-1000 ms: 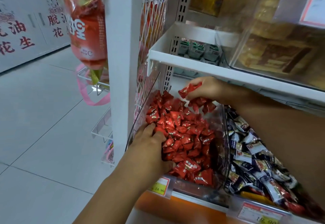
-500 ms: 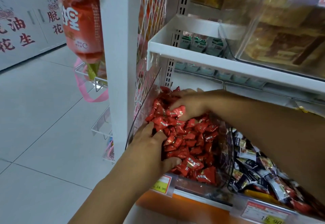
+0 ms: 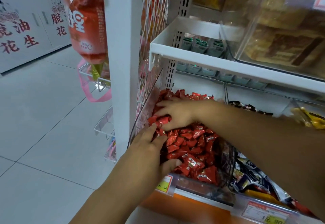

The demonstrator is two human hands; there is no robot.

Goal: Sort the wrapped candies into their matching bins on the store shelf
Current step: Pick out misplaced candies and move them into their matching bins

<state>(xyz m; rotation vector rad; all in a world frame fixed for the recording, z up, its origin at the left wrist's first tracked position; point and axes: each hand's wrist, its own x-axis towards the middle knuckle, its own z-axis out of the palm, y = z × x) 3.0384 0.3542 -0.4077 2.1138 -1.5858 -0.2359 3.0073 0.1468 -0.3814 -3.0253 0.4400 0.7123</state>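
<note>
The right hand (image 3: 175, 113) clutches a few candies (image 3: 162, 119), the left hand (image 3: 149, 147) presses open-fingered into the heaped bin (image 3: 202, 186), and a hasty sweep could spill some over its front.

Both forearms are bare as far as they show; the left hand (image 3: 149, 146) and right hand (image 3: 177, 112) are bare too.

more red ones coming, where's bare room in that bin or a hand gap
Open gap at the back, between the red candies and the white shelf above. No bare floor; left hand and right hand crowd the left side.
</note>
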